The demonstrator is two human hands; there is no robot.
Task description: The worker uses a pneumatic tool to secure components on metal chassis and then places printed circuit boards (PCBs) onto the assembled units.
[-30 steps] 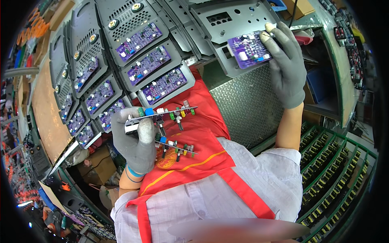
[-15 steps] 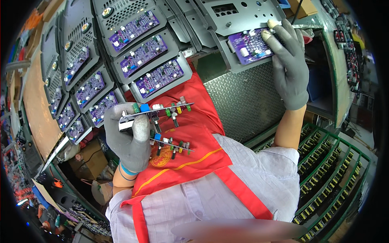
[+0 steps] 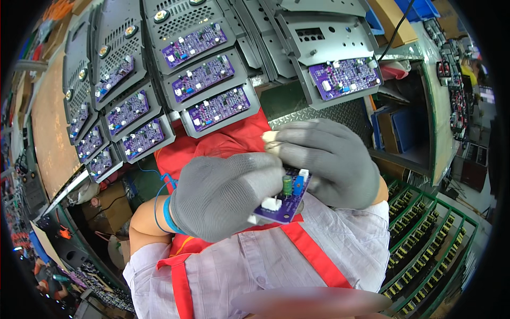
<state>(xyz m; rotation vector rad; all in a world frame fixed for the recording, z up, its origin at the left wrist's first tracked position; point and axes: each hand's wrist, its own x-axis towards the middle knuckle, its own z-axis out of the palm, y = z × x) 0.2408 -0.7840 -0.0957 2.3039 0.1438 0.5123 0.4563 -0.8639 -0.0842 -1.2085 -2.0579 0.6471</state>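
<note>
A purple circuit board (image 3: 289,206) with a green capacitor, a blue part and white connectors is held in front of my apron. My left hand (image 3: 226,191), in a grey glove with a blue wrist strap, is closed on its left side. My right hand (image 3: 329,159), gloved in grey with pale fingertips, curls over the board's far right side. The fingers of both hands hide most of the board. Whether a second board lies beneath it, I cannot tell. Beyond my right hand, another purple board (image 3: 345,78) lies on a grey metal panel (image 3: 334,50).
Several metal panels bearing purple boards (image 3: 219,108) overlap at the left and centre. At the right stands a green rack (image 3: 425,242) of small yellow-and-black parts. Blue bins (image 3: 417,8) and a cardboard box (image 3: 390,24) are at the back right.
My right hand has left the board on the far panel and come back to my left hand. The board in my left hand has turned from edge-on to face up.
</note>
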